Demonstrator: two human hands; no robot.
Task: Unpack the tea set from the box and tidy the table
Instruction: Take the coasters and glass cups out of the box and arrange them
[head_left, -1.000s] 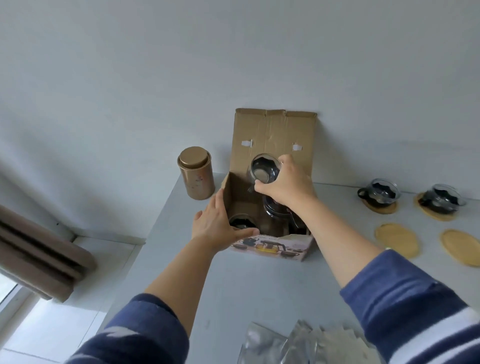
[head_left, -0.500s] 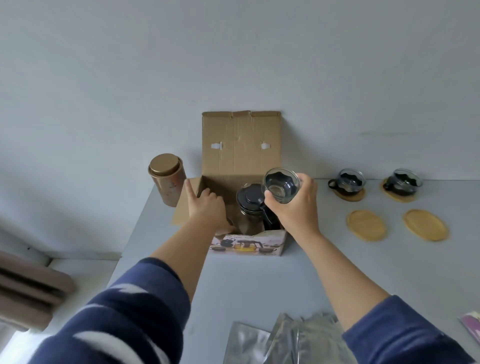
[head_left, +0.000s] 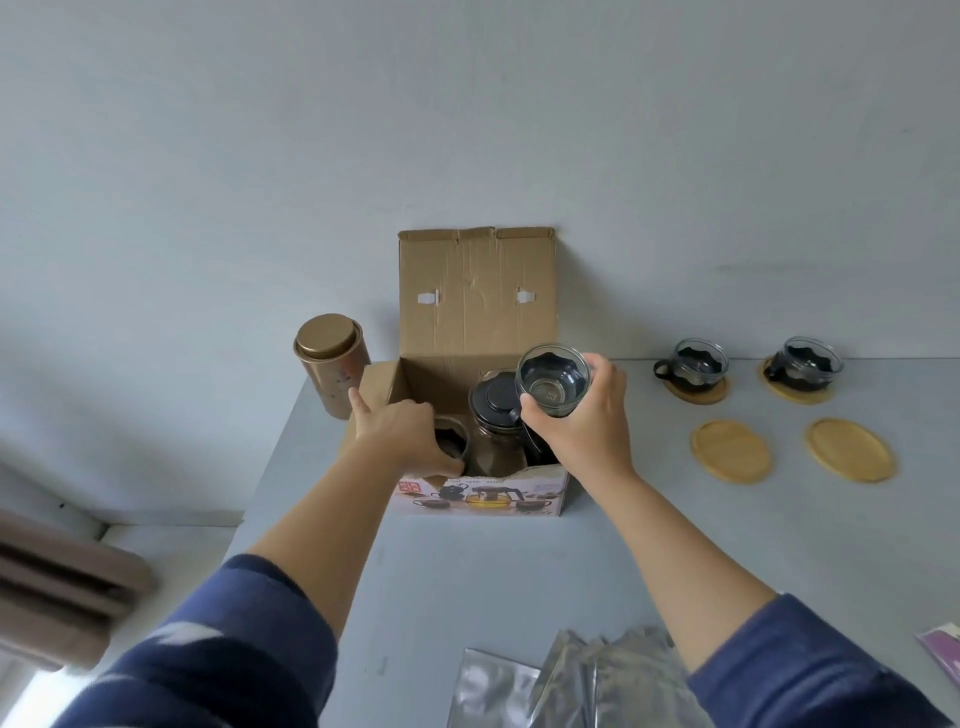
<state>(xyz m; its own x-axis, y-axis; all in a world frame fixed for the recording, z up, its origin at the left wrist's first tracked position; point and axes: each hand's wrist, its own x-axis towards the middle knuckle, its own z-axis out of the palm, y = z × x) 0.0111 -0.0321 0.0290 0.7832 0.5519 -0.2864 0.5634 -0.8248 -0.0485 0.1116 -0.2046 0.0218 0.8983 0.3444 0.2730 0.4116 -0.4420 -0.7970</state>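
- Our right hand (head_left: 582, 431) has its fingers curled around a glass cup (head_left: 553, 379), lifted above the right side of the open box (head_left: 478, 364).
- Our left hand (head_left: 400, 434) reaches into the box's left side, fingers bent over another cup (head_left: 449, 441); we cannot tell if they grip it.
- The teapot (head_left: 493, 431) stands inside, between our hands.
- Two cups sit on coasters (head_left: 696, 387) at far right, two empty coasters (head_left: 730, 451) nearer.

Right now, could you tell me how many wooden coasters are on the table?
4: two bare coasters in the near row, and two behind them, each under a glass cup. The box may hide more.
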